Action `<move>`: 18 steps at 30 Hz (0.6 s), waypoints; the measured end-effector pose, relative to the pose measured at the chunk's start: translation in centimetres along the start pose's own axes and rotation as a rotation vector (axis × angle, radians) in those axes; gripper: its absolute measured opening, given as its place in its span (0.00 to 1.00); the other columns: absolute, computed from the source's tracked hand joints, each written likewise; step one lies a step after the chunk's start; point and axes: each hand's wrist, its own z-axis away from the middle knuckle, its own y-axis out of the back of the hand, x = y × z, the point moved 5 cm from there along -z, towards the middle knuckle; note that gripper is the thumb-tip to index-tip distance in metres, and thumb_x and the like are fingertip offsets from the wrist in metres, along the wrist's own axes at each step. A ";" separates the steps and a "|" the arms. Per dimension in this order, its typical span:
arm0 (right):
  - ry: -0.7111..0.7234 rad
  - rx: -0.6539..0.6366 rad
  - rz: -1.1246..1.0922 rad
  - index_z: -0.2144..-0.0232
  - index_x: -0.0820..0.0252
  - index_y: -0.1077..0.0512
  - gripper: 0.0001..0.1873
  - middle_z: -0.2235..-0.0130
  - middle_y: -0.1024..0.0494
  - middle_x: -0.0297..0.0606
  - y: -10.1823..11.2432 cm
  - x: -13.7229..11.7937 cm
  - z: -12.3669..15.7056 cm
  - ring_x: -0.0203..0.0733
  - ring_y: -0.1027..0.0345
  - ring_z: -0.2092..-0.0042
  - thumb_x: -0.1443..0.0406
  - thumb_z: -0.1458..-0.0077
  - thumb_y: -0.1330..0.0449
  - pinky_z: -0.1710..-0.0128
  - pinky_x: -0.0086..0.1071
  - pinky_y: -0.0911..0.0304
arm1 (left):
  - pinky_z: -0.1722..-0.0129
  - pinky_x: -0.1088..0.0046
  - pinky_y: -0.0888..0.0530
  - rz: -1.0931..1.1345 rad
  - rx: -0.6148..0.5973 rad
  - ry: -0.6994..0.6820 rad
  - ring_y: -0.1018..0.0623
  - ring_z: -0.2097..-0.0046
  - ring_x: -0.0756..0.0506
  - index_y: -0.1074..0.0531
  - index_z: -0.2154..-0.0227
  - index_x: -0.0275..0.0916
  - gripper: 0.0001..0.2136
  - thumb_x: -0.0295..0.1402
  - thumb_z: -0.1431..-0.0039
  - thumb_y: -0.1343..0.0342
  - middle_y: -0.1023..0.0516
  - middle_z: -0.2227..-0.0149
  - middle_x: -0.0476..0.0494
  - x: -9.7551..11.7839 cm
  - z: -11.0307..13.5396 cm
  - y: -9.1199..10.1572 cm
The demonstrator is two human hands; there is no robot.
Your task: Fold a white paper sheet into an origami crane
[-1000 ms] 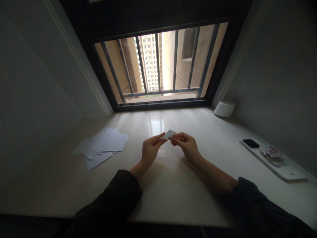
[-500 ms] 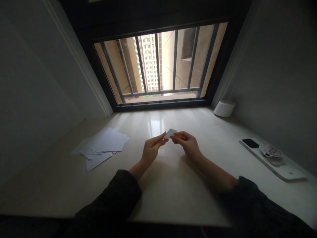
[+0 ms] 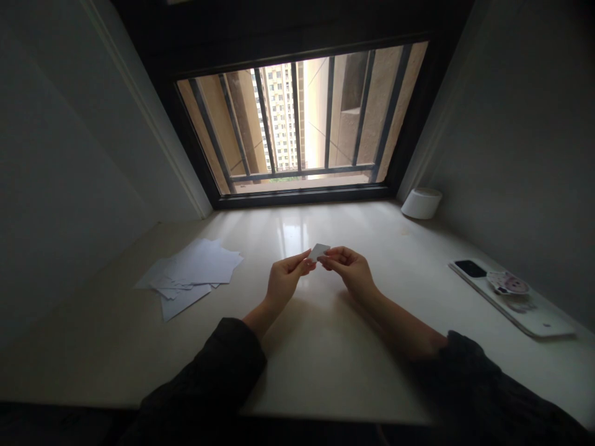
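A small folded piece of paper (image 3: 320,251), greyish white against the light, is held up above the pale sill between both hands. My left hand (image 3: 285,275) pinches its left side, thumb on top and fingers beneath. From the other side, my right hand (image 3: 351,269) grips its right edge between thumb and fingertips, with the fingers curled. The fingertips cover parts of the paper's edges. Farther left lies a loose pile of white paper sheets (image 3: 199,266), overlapping at different angles and apart from both hands.
A phone (image 3: 534,313) in a pale case, with a cartoon grip on its back, lies at the right. Near the back right corner stands a white cylindrical object (image 3: 421,203). A dark-framed, barred window (image 3: 302,198) borders the far edge of the sill (image 3: 297,365).
The folded paper has shifted slightly left and down and tilts a little differently between my fingers. Both hands stay in nearly the same place, still gripping it.
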 end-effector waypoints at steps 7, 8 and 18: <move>-0.048 0.017 -0.036 0.75 0.60 0.26 0.17 0.78 0.23 0.34 0.3 0.9 -0.2 0.38 0.30 0.75 0.60 0.70 0.28 0.70 0.34 0.35 | 0.53 0.60 0.27 0.070 0.004 0.045 0.21 0.60 0.43 0.25 0.58 0.38 0.17 0.36 0.52 0.38 0.20 0.60 0.41 0.0 0.1 -0.1; -0.057 0.019 -0.044 0.75 0.60 0.26 0.17 0.78 0.23 0.34 0.4 1.0 -0.3 0.38 0.31 0.75 0.61 0.70 0.28 0.70 0.34 0.35 | 0.53 0.60 0.27 0.072 -0.002 0.044 0.21 0.60 0.43 0.25 0.58 0.38 0.17 0.36 0.52 0.38 0.20 0.60 0.42 0.0 0.1 -0.2; -0.030 0.013 0.001 0.75 0.60 0.27 0.17 0.78 0.23 0.34 0.3 0.5 -0.1 0.37 0.31 0.76 0.59 0.68 0.28 0.71 0.34 0.34 | 0.53 0.60 0.27 0.068 -0.025 0.026 0.21 0.60 0.43 0.24 0.58 0.37 0.17 0.38 0.52 0.38 0.20 0.61 0.41 0.0 0.0 -0.2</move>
